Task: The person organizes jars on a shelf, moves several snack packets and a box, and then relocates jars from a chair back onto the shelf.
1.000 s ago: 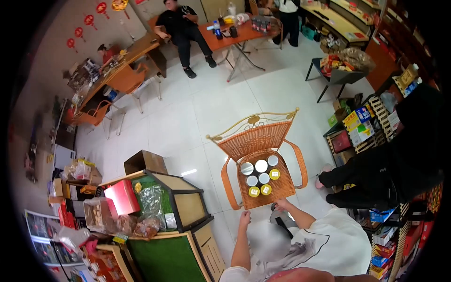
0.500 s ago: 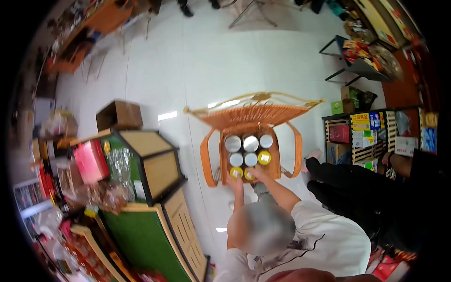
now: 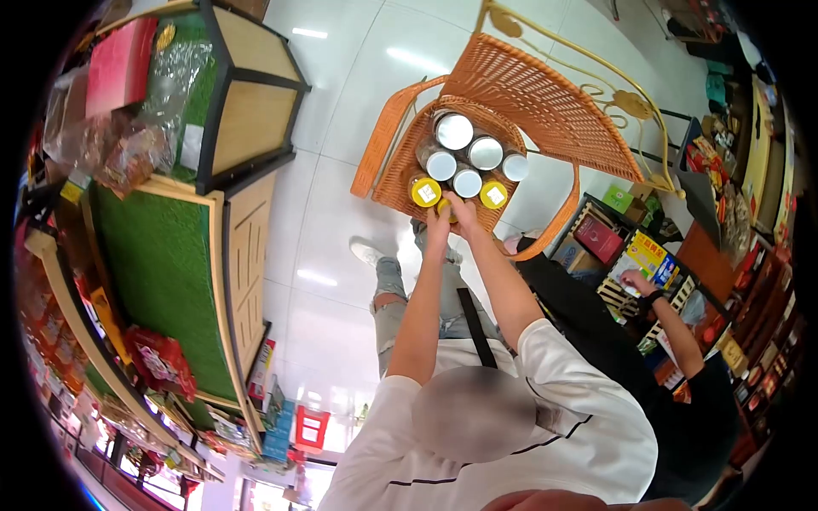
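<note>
A wicker armchair [image 3: 400, 179] with an orange woven seat bears several lidded jars. Silver-white lids, such as that of the rear jar [image 3: 454, 131], top most of them. Yellow lids mark a jar on the left [image 3: 426, 192] and a jar on the right [image 3: 493, 194]. Between those two, at the seat's front, my left hand [image 3: 437, 224] and my right hand [image 3: 463, 211] close from both sides around another yellow-lidded jar [image 3: 444, 207]. My fingers partly cover it, and its lower part is hidden.
A green-topped wooden display stand [image 3: 153, 281] with a pink box [image 3: 122, 66] and bagged goods stands left. On the right, a person in black [image 3: 588, 332] reaches a hand [image 3: 635, 279] to the slatted shelves of boxes [image 3: 652, 255].
The view has turned, so the chair now appears tilted and higher. Earlier my hands were at two neighbouring yellow-lidded jars; now both are on one. The person in black has extended an arm.
</note>
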